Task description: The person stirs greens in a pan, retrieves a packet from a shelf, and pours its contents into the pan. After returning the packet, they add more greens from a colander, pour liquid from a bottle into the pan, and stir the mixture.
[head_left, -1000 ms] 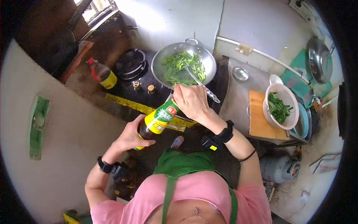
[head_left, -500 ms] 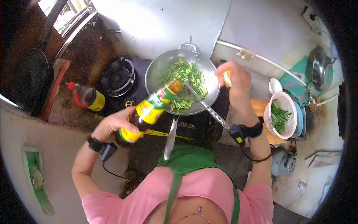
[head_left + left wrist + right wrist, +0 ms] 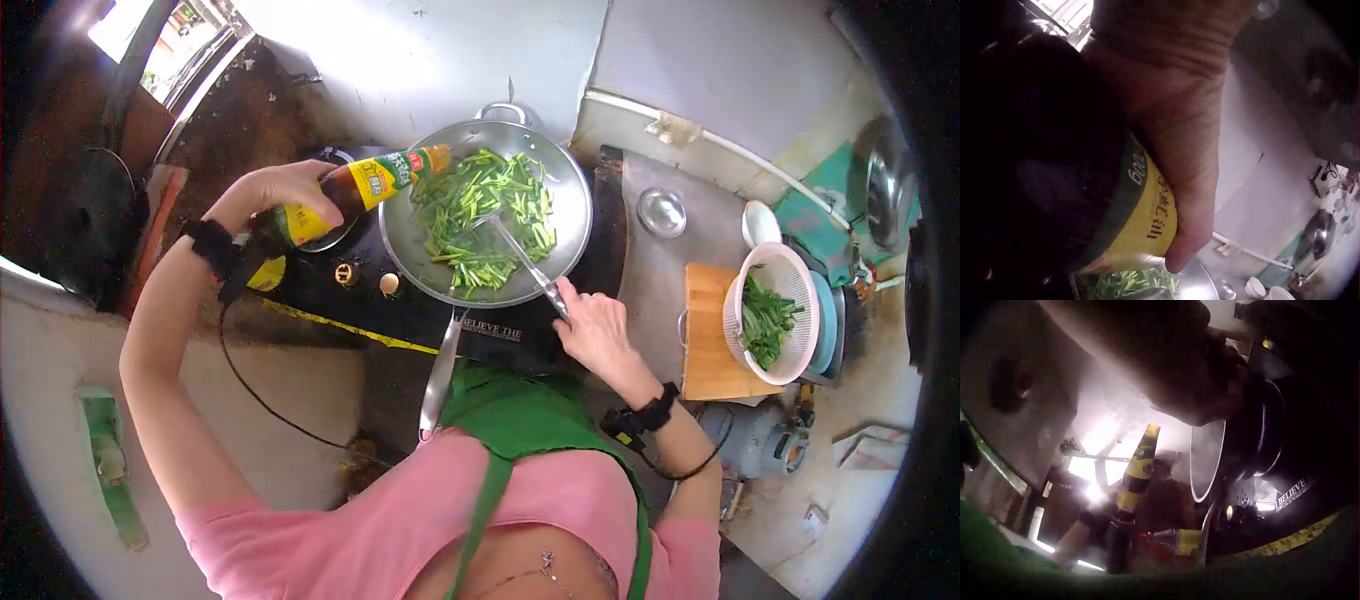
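Note:
In the head view my left hand grips a dark bottle with yellow and green labels. The bottle lies tilted, its uncapped mouth over the left rim of the wok. Chopped greens fill the wok's middle. The right hand holds the handle of a metal spatula, whose blade rests among the greens. My left wrist view shows the left hand wrapped round the bottle close up. The right wrist view is dark; the right hand shows at its top.
A colander of leafy greens stands over a wooden board at the right, with a small metal bowl and a white bowl behind. The wok's long handle points toward the body. A gas cylinder stands below the counter.
The left hand has moved up and left, tipping the bottle flatter over the wok. The right hand, earlier raised with a yellow cap, has come down onto the spatula handle.

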Tool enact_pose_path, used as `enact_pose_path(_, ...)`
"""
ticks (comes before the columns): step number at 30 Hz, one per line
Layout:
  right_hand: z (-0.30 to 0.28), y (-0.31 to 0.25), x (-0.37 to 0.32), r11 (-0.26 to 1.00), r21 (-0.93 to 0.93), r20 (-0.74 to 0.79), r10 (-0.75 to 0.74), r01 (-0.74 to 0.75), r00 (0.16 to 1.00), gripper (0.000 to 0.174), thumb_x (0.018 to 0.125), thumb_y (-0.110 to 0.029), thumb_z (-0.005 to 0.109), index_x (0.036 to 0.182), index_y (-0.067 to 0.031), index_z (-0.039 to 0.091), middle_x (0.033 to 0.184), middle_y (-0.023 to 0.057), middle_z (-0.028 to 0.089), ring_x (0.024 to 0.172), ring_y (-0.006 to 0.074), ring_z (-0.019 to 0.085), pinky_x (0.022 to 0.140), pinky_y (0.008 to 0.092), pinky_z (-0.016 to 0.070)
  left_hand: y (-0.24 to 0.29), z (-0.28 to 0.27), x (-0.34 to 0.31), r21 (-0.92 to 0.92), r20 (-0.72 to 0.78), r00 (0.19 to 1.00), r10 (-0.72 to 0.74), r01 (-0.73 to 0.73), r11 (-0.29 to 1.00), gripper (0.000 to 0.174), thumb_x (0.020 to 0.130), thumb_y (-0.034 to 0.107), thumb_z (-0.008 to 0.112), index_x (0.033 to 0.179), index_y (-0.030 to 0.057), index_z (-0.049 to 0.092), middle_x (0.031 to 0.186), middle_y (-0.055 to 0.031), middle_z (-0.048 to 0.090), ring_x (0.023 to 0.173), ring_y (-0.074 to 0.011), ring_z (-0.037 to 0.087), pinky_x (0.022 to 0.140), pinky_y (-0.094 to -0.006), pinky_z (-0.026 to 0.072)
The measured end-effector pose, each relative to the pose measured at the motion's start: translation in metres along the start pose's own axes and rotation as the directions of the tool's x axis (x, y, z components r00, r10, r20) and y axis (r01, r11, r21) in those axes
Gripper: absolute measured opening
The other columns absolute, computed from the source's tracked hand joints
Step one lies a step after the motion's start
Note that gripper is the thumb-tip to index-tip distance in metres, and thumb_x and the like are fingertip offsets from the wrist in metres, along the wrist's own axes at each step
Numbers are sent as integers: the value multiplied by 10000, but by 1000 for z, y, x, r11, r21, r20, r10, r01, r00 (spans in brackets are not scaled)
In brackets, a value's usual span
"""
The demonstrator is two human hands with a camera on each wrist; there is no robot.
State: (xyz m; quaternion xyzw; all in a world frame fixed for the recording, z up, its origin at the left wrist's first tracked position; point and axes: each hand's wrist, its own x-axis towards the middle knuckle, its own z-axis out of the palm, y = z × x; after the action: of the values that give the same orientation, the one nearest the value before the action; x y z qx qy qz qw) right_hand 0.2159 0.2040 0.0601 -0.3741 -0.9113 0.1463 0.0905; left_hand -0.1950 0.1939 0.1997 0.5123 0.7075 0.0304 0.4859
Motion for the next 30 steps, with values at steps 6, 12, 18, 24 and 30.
enact_pose_path(6, 1, 24, -23, 997, 77, -113, 7, 1, 994, 483, 684, -53, 604, 1156, -147, 561, 675, 106, 579, 680, 291, 599, 591, 429, 471, 32, -1, 11, 75, 18, 999, 39, -41, 996, 609, 598, 154, 747, 1154, 26, 535, 902, -29, 631, 764, -129, 590, 713, -286, 496)
enact_pose_path(12, -17, 42, -58, 997, 81, -174, 15, -1, 985, 527, 684, -62, 623, 1201, -142, 559, 686, 102, 573, 669, 279, 592, 593, 414, 474, 45, -14, 24, 249, 42, 999, -18, 7, 968, 587, 586, 188, 760, 1114, 31, 559, 874, -29, 634, 741, -132, 595, 684, -290, 502)
enact_pose_path(18, -14, 48, -67, 997, 69, -183, 55, -42, 982, 544, 678, -63, 635, 1211, -141, 557, 693, 111, 571, 675, 279, 593, 598, 415, 475, 49, -16, 25, 229, 50, 999, 19, -30, 973, 568, 595, 176, 770, 1103, 30, 561, 882, -22, 633, 723, -131, 595, 666, -293, 505)
enact_pose_path(24, -12, 51, -66, 996, 85, -219, 41, -23, 975, 551, 671, -60, 639, 1211, -137, 559, 695, 107, 572, 671, 278, 592, 602, 411, 474, 55, -16, 20, 242, 30, 998, -56, 47, 969, 567, 591, 167, 775, 1098, 30, 561, 881, -22, 634, 734, -126, 597, 682, -296, 505)
enact_pose_path(30, -14, 51, -63, 996, 88, -237, 26, -5, 971, 557, 665, -57, 644, 1210, -136, 560, 692, 101, 572, 666, 274, 591, 596, 409, 476, 46, -17, 18, 198, 36, 998, -43, 35, 980, 590, 593, 160, 773, 1124, 24, 553, 897, -38, 638, 756, -140, 605, 702, -297, 507)
